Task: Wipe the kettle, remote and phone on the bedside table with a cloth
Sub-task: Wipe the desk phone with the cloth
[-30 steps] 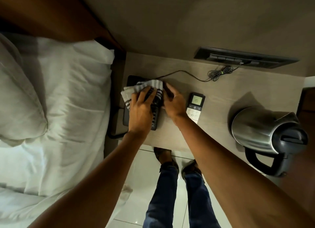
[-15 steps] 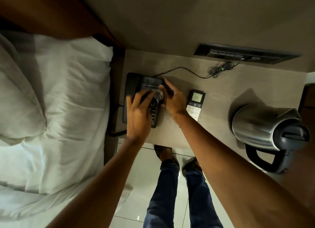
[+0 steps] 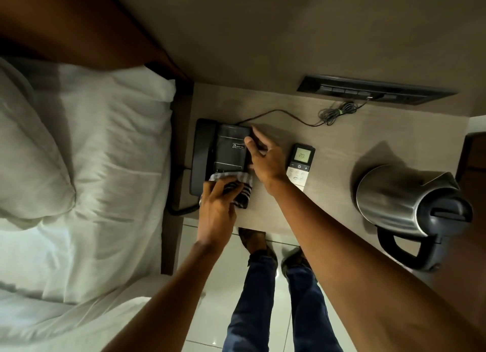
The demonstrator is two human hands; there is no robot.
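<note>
A black desk phone (image 3: 223, 151) sits at the left end of the wooden bedside table (image 3: 334, 141). My left hand (image 3: 217, 209) presses a striped grey cloth (image 3: 238, 184) onto the phone's near end, over the keypad. My right hand (image 3: 265, 158) rests against the phone's right edge, fingers spread along it. A white remote (image 3: 301, 165) with a lit display lies just right of that hand. The steel kettle (image 3: 410, 209) with a black handle stands at the table's right end, away from both hands.
A bed (image 3: 86, 172) with white sheets and a pillow lies close on the left. The phone's cord (image 3: 289, 115) runs to a coiled bundle below a dark wall panel (image 3: 373, 90). My legs and shoes stand on pale floor tiles (image 3: 207, 246) in front of the table.
My left hand has dragged the cloth from the phone's far end down to its near end, uncovering the upper part of the phone. The right hand has stayed at the phone's right edge.
</note>
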